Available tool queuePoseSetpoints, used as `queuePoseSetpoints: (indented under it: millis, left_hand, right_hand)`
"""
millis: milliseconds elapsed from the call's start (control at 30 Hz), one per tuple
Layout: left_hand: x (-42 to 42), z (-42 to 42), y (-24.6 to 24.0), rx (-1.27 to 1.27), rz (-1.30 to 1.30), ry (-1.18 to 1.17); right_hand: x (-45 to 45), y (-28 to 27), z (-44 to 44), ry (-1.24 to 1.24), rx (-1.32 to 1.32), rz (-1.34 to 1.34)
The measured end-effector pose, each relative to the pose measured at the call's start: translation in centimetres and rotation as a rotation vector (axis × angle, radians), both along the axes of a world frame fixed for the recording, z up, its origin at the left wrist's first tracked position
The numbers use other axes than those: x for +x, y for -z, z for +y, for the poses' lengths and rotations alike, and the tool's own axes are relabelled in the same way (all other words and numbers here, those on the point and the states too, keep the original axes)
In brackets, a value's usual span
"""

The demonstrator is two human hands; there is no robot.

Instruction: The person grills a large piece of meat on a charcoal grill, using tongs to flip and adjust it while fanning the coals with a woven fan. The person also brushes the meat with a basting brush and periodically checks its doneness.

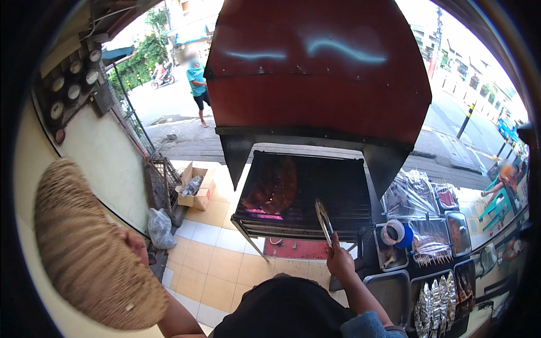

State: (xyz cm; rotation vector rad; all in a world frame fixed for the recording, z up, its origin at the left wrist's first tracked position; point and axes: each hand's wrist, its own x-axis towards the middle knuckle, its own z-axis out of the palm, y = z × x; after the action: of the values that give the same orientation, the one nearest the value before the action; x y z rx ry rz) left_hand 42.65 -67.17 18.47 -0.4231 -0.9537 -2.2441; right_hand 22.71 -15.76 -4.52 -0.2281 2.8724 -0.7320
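A large woven hand fan (93,249) is gripped in my left hand (134,245), raised at the left; it hides part of the fingers. My right hand (339,260) is closed around metal tongs (324,219), their tips over the near part of the charcoal grill (334,181). A large browned slab of meat (272,183) lies on the left half of the grate, left of the tongs and apart from them. A small flame and a pinkish glow show at its near edge. What kind of meat it is, I cannot tell.
A red metal hood (317,97) overhangs the grill. At right stand trays with plastic-covered skewers (431,238), foil-wrapped items (435,302), a blue container (405,237) and a metal tray (386,291). A cardboard box (198,186) and plastic bag (160,230) sit left. A person (197,84) stands beyond the hood.
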Motion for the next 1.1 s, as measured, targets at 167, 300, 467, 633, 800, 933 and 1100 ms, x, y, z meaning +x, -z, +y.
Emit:
queuePoseSetpoints:
  millis: [167,300,467,633,800,933,1100]
  left_hand:
    - [0.7,1.4,5.9,0.019,-0.647,-0.672]
    - [2.3,3.7,4.6,-0.020,-0.654,-0.723]
    - [4.5,3.6,1.2,0.230,0.058,-0.225]
    - [3.0,-1.3,3.3,0.002,0.246,0.160]
    - [-1.4,-4.0,7.2,-0.019,-0.627,-0.637]
    - [-1.5,-6.3,7.5,-0.105,-0.725,-0.588]
    - [0.8,-10.3,5.3,0.236,-0.452,-0.806]
  right_hand:
    - [-0.5,-0.1,1.0,-0.056,0.002,0.024]
    - [-0.7,0.0,1.3,-0.067,0.004,0.008]
    - [-0.7,0.1,1.2,-0.069,0.014,0.011]
    - [-0.1,-0.1,0.3,-0.010,0.020,-0.015]
    - [0.9,0.0,-1.9,0.084,-0.030,0.015]
    - [1.2,0.2,-3.3,0.151,0.024,-0.041]
    - [1.2,0.3,-4.5,0.209,0.022,-0.101]
